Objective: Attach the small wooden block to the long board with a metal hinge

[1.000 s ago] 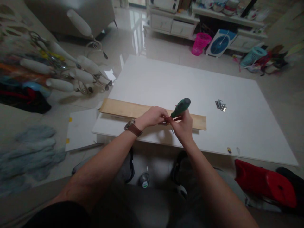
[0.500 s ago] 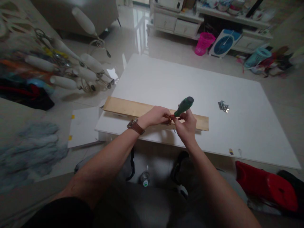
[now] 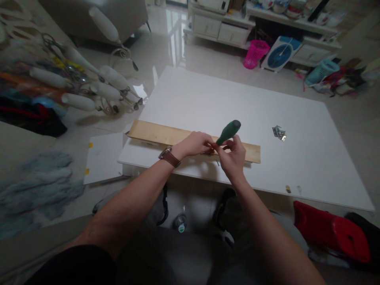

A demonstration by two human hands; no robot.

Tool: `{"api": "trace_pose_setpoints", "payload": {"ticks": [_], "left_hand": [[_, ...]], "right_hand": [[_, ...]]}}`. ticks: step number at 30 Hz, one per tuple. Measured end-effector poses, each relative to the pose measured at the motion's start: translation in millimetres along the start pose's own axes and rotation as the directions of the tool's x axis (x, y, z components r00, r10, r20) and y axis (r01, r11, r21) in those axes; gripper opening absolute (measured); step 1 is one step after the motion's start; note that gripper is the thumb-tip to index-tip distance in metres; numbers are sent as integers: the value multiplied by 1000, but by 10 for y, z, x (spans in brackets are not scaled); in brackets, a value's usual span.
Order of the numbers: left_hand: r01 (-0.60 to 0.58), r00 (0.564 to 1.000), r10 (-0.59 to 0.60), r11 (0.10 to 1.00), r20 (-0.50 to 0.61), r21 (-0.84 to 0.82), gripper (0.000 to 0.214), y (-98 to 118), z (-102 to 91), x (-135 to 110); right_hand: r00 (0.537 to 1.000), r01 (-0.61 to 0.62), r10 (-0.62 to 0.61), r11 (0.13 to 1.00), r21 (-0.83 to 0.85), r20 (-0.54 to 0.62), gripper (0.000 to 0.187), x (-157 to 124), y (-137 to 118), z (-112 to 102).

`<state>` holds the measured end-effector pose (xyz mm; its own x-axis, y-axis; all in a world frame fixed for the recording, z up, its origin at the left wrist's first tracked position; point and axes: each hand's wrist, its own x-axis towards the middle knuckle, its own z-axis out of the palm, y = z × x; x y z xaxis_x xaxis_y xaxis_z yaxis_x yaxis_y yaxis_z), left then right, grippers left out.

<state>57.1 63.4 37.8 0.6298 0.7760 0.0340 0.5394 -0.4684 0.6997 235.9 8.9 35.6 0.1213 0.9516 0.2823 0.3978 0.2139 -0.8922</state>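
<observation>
The right hand [image 3: 233, 158] has its fingers gathered around the lower end of a green-handled screwdriver [image 3: 228, 132], which leans upright over the near edge of a long, pale wooden plank [image 3: 160, 132]. The left hand [image 3: 194, 144] bends its fingertips in close beside the tool's base; what they pinch is hidden. The step looks like screw work at that edge, calling for a steady tip. The plank lies on a broad white board [image 3: 267, 103], with silvery metal plates [image 3: 279, 133] well to the right.
</observation>
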Motion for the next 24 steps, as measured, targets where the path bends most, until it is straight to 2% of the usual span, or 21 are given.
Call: {"api": "trace_pose_setpoints", "payload": {"ticks": [7,17,24], "left_hand": [[12,1000,-12,1000,-25,4,14,-7,4,2],[-19,1000,19,999,-8,-35,15,-19,2,1],[-23,1000,23,999,-17,-26,15,-19,3,3]], "right_hand": [[999,35,-36,999,24,36,33,7,7,1],[1000,21,-20,999,36,-7,40,-12,47,6],[999,32,-33,999,41,18,31,-8,15,6]]}}
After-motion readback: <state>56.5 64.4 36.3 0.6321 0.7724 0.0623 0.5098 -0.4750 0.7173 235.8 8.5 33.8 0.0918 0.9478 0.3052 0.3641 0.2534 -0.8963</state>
